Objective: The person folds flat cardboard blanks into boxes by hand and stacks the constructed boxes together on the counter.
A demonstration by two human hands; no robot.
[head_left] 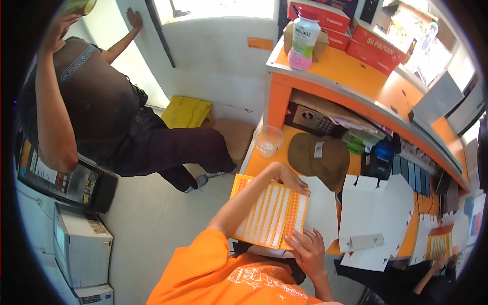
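A yellow-and-white striped cardboard piece [264, 211] lies in front of me, over the edge of the orange desk. An orange checkered strip runs down its right side. My left hand [290, 179] reaches across to the far right corner, its fingers bent over the edge there. At the near right edge, my right hand [308, 250] holds the checkered strip, with fingertips on top and the fingers somewhat spread. The undersides of both grips are hidden. White cut cardboard sheets [376, 218] lie to the right, and a brown cap [320, 160] rests beyond.
A clear plastic cup [268, 141] stands at the desk's far left corner. Above is an orange shelf [351, 76] with a bottle [304, 40] and red boxes. One person [86, 101] stands at left; another person's hand [441, 262] holds a similar striped piece at right.
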